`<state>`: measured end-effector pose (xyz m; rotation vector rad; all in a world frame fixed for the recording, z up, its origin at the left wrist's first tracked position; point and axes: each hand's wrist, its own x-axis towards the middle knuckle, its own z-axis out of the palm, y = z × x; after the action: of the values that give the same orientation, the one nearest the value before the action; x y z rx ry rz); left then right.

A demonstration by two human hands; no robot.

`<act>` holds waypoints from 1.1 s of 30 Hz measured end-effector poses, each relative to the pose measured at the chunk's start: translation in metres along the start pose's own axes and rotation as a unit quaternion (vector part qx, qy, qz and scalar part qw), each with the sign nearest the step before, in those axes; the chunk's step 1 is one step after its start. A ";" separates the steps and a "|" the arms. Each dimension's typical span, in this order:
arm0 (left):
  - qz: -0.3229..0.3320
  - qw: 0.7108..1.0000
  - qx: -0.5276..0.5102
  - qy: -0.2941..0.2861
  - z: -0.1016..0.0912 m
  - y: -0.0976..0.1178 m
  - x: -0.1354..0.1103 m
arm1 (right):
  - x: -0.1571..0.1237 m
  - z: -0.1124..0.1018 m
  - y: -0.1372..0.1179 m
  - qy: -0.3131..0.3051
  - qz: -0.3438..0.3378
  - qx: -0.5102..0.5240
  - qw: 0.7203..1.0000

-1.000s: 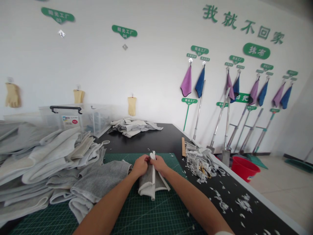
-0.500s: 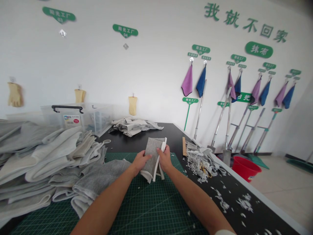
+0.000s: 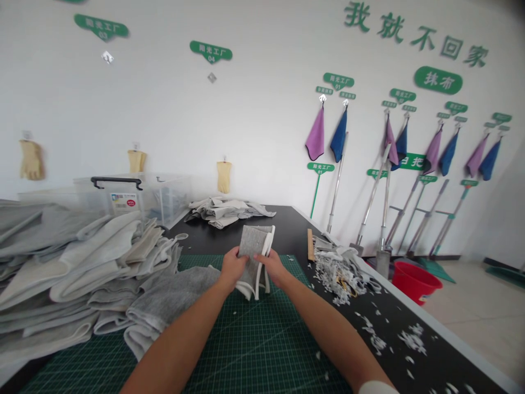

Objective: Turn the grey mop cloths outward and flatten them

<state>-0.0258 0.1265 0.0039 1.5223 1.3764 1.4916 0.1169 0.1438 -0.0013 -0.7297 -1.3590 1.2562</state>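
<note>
A folded grey cloth with white edging (image 3: pixel 255 243) is held up over the green cutting mat (image 3: pixel 246 350). My left hand (image 3: pixel 233 267) grips its left side, thumb on the front face. On the other side my right hand (image 3: pixel 273 267) pinches the white-edged border, thumb also in front. The fingers behind the cloth are mostly hidden. Its lower folds hang apart just above the mat. Left of my left forearm lies a crumpled grey cloth (image 3: pixel 176 295).
A tall heap of grey cloths (image 3: pixel 74 262) fills the left side, before a clear plastic box (image 3: pixel 168 200). More cloths (image 3: pixel 225 210) lie at the back. White scraps (image 3: pixel 340 271) and a wooden strip (image 3: pixel 310 244) are on the right; a red bucket (image 3: pixel 416 282) stands beyond the table edge.
Both hands have shifted slightly left with the folded cloth. My right hand has moved a little lower along its edge, its thumb further onto the front face.
</note>
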 end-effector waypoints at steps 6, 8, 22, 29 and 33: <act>0.018 0.998 0.040 0.037 0.002 -0.001 0.000 | -0.004 -0.007 -0.013 -0.074 0.038 -0.021 0.996; 0.030 0.997 0.052 0.051 0.003 -0.002 0.000 | -0.004 -0.010 -0.015 -0.082 0.049 -0.035 0.995; 0.072 0.982 0.116 0.129 0.007 -0.005 -0.006 | -0.002 -0.001 -0.010 0.062 -0.037 -0.089 0.993; 0.225 0.916 0.287 0.168 0.005 0.008 -0.018 | -0.002 0.001 -0.008 0.046 -0.014 -0.099 0.994; 0.252 0.909 0.294 0.153 0.006 0.008 -0.015 | -0.006 0.006 -0.006 0.015 0.001 -0.103 0.995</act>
<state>-0.0157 0.1117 0.0050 2.2214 1.8282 1.7710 0.1143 0.1353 0.0038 -0.8894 -1.4781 1.1121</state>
